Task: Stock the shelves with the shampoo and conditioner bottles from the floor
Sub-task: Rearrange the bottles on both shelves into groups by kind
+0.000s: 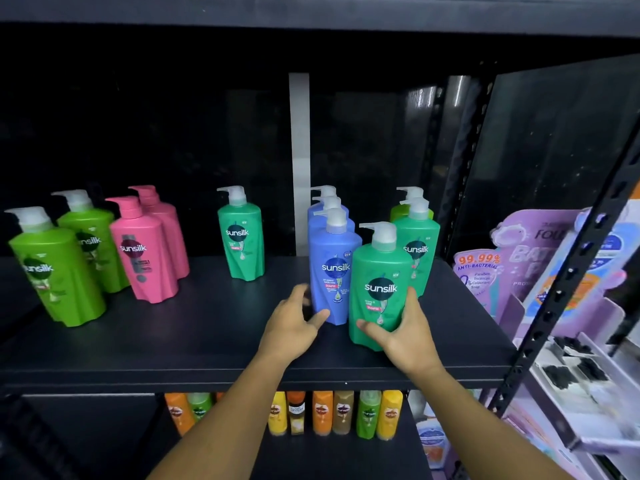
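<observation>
Right hand (403, 332) nearest, fingers wrapped round teal bottle (379, 289), upright at near right of shelf (207, 341); left hand (294, 322) splayed, fingertips at blue bottle (332, 271) just left

Pump bottles stand on a shelf (207, 341), ranged about its rear post (299, 161).
Left of the post, five bottles; right of it, a front-to-back row (334, 268), then a gripped bottle (379, 289) before two more.
</observation>
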Motion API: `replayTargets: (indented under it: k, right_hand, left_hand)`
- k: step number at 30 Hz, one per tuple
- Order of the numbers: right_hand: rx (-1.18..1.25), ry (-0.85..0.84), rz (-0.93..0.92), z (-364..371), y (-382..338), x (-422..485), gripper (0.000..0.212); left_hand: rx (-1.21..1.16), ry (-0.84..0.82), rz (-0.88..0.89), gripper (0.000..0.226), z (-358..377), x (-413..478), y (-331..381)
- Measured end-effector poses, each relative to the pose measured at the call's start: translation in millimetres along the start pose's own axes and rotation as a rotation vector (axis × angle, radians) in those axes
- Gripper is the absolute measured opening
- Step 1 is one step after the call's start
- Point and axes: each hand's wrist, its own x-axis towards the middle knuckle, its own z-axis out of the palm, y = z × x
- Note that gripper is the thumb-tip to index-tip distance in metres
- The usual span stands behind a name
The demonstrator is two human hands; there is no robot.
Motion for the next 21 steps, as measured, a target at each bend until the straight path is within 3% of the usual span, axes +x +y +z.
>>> replayTargets:
  k: [4, 7, 10, 14, 18, 21]
  right_hand:
    - [-0.076, -0.073, -0.058, 2, -6, -7, 0.064]
    - [-0.116, -0.137, -0.078, 3, -7, -11, 0.058]
    - [-0.160, -0.206, -0.093, 2, -8, -13, 0.065]
    - [-0.239, -0.257, -0.163, 3, -11, -14, 0.075]
    - [-0.295, -0.299, -0.262, 5, -13, -17, 0.076]
    - [-0.373, -0.325, -0.336, 8, -15, -17, 0.074]
  left_hand:
    - [-0.138, 0.114, 0.002, 0.038, -3, -5, 3]
    - [-0.188, 0.201, 0.008, 0.019, -7, -11, 7]
    - [-0.245, 0.200, 0.028, 0.005, -10, -22, 13]
    - [-0.274, 0.026, 0.152, 0.014, -11, -40, 15]
    - [-0.314, -0.124, 0.225, 0.047, -18, -53, 17]
    - [-0.302, -0.120, 0.209, 0.067, -23, -58, 17]
